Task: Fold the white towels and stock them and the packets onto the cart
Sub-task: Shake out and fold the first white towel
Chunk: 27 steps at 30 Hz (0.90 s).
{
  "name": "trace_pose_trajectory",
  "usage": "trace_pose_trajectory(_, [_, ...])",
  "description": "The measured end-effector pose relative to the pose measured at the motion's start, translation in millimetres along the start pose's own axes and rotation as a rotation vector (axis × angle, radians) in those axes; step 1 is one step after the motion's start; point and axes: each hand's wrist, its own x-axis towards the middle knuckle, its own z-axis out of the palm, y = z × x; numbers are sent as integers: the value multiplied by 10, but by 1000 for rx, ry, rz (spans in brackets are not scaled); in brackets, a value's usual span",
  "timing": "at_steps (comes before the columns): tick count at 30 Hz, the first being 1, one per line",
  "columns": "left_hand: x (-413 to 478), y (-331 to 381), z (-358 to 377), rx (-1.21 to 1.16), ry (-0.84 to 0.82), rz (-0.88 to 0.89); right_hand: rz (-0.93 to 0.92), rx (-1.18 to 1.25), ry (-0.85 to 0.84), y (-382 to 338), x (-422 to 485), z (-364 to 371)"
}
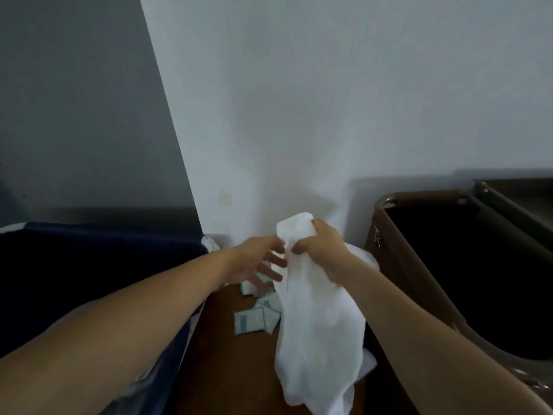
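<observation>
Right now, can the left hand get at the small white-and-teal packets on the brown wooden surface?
Probably yes: the left hand is open, holding nothing, near the packets; the white towel gripped by the right hand hangs beside them.

The right hand (321,250) grips a white towel (320,330) (it hangs limp) above the packets (257,317); the left hand (257,262) reaches toward it, fingers spread.

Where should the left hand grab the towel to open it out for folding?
At the top edge, left of the right hand, coming from the left. The towel hangs bunched from that grip, and only its upper flap stands free; the open left hand is beside it.
</observation>
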Motion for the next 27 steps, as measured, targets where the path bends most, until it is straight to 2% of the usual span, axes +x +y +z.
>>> trace_pose_trajectory(2, [7,125,-26,-160,-5,-9,-49,-40,-87,7,-46,67])
trace_pose_trajectory(5, [60,173,27,-163,-65,-15,-22,-112,-265,27,-97,105])
trace_pose_trajectory(9, [140,85,26,-264,97,59,32,128,-356,66,-99,-64])
trace_pose_trajectory(11, [141,95,-11,-268,148,135,0,189,-288,55,-79,-128])
trace_pose_trajectory(13, [106,142,-37,-274,145,210,-69,128,-68,49,-24,-127])
trace_pose_trajectory(15, [52,222,-95,-288,154,261,-168,-74,155,48,57,-153])
trace_pose_trajectory(16, [23,257,-149,-293,160,282,-209,-184,190,67,94,-179])
trace_pose_trajectory(17, [-4,283,-211,-303,161,295,-230,-253,148,88,120,-216])
trace_pose_trajectory(20, [-96,312,-352,-332,90,264,-184,-310,-129,120,150,-238])
trace_pose_trajectory(21, [-109,302,-378,-323,60,248,-184,-351,-145,144,173,-206])
trace_pose_trajectory(25, [-86,170,-435,-140,30,228,-189,-449,48,91,217,-119])
trace_pose_trajectory(27, [-61,75,-474,-12,46,182,-228,-473,71,30,200,-124])
